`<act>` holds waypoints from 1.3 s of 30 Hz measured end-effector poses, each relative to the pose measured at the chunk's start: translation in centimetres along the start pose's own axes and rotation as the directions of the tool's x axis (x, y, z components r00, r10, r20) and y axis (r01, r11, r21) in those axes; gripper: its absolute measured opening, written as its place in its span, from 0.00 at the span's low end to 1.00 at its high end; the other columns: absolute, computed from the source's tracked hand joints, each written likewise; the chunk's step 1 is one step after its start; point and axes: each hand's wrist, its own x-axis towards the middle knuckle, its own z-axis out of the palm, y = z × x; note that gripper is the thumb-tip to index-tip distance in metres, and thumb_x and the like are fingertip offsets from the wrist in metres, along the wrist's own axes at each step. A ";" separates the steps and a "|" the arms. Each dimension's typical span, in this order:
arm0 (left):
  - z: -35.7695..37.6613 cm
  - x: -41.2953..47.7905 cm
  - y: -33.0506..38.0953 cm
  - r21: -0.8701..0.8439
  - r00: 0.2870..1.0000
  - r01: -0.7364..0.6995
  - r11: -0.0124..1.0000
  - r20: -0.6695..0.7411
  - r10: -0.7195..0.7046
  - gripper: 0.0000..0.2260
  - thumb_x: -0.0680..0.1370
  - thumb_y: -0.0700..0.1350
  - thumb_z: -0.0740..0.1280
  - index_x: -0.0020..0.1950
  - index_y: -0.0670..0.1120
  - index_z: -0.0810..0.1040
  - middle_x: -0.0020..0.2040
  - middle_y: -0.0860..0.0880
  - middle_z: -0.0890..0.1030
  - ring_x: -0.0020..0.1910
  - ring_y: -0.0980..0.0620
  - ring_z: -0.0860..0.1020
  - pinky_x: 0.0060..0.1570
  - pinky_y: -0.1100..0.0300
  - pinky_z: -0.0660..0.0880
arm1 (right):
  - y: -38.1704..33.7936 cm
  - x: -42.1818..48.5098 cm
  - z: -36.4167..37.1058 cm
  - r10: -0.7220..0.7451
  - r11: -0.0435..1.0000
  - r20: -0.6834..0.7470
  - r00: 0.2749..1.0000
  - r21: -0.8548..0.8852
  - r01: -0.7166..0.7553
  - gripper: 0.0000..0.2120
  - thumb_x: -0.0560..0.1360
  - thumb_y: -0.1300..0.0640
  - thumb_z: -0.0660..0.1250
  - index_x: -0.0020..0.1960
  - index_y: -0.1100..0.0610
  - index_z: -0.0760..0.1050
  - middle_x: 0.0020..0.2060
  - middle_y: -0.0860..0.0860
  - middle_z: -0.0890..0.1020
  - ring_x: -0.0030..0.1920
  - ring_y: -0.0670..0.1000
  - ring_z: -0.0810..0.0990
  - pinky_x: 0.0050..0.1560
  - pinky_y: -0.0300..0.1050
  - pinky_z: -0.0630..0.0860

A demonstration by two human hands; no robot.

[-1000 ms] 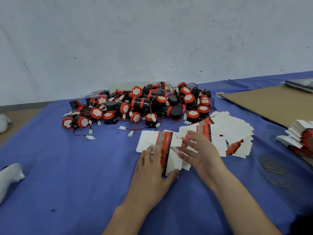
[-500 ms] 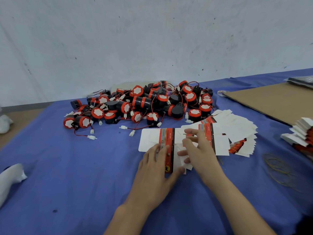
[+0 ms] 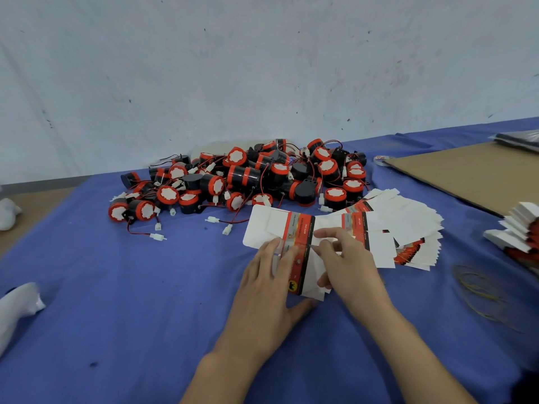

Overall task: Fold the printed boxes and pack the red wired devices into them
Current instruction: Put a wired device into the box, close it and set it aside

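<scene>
One flat printed box (image 3: 300, 228), near centre on the blue cloth (image 3: 116, 287): my left hand (image 3: 268, 290) presses it with straight fingers, my right hand (image 3: 347, 263) pinches its white flap (print too blurred to read). Red wired devices (image 3: 248, 176) heaped beyond. White stack (image 3: 522, 228), cut off at right. Scuffed grey wall (image 3: 262, 68) behind.

— What lies on the blue-clothed table (image 3: 145, 287)?

— A heap of red wired devices (image 3: 242, 177) at twelve o'clock, with white plugs (image 3: 157, 236) trailing off it at ten.

— And the card?

— One flat box (image 3: 262, 228) at the centre. A fan of printed boxes (image 3: 408, 223) sits just beside it at two, a cardboard sheet (image 3: 466, 173) at one, rubber bands (image 3: 478, 290) at four and a white bag (image 3: 17, 304) at eight.
</scene>
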 end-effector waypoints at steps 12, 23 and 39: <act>-0.5 0.2 -0.1 0.062 0.999 -0.028 0.998 0.026 0.027 0.43 0.74 0.69 0.63 0.80 0.60 0.43 0.81 0.56 0.41 0.78 0.59 0.36 0.74 0.64 0.40 | -1.0 0.1 -0.2 0.122 0.944 -0.047 0.991 0.313 -0.102 0.11 0.82 0.61 0.59 0.48 0.52 0.78 0.36 0.43 0.85 0.40 0.43 0.86 0.22 0.47 0.74; -1.8 0.4 0.4 0.144 0.998 -0.051 0.988 0.052 0.044 0.43 0.74 0.63 0.69 0.80 0.58 0.47 0.81 0.46 0.53 0.80 0.52 0.46 0.75 0.57 0.46 | -1.7 -0.1 -0.3 0.142 0.916 -0.028 0.989 0.382 -0.121 0.10 0.81 0.62 0.60 0.48 0.55 0.79 0.37 0.48 0.82 0.23 0.41 0.78 0.20 0.38 0.67; -3.7 0.7 1.0 0.045 0.969 0.152 0.987 -0.205 -0.140 0.41 0.72 0.36 0.74 0.79 0.54 0.58 0.76 0.48 0.67 0.73 0.47 0.64 0.70 0.53 0.61 | -2.8 -1.4 -0.4 -0.200 0.828 -0.099 0.975 0.515 0.223 0.13 0.86 0.57 0.54 0.60 0.51 0.77 0.39 0.56 0.87 0.30 0.54 0.78 0.34 0.43 0.79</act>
